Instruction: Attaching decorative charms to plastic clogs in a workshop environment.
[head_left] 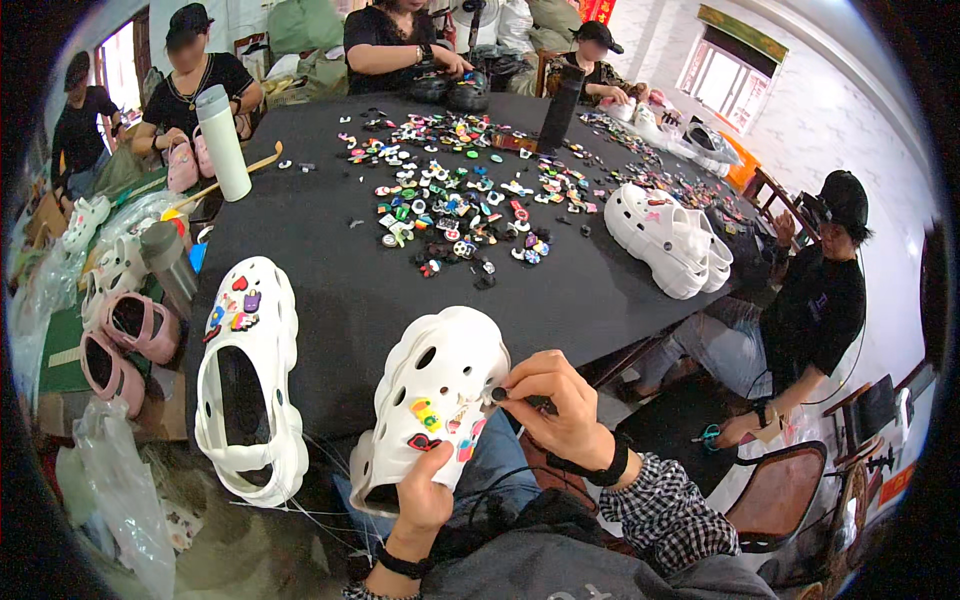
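White foam clog (435,395), held off the table's near edge over the lap, probably light and springy: left hand (425,498) cupping its heel, right hand (552,403) pinching a small charm (497,394) at a hole.

a small workshop for decorating clogs: black table (340,270) covered with many colourful shoe charms (450,190), white clogs (665,235) stacked at the edge, pink clogs (125,340) in bags, several seated workers (815,310) around.
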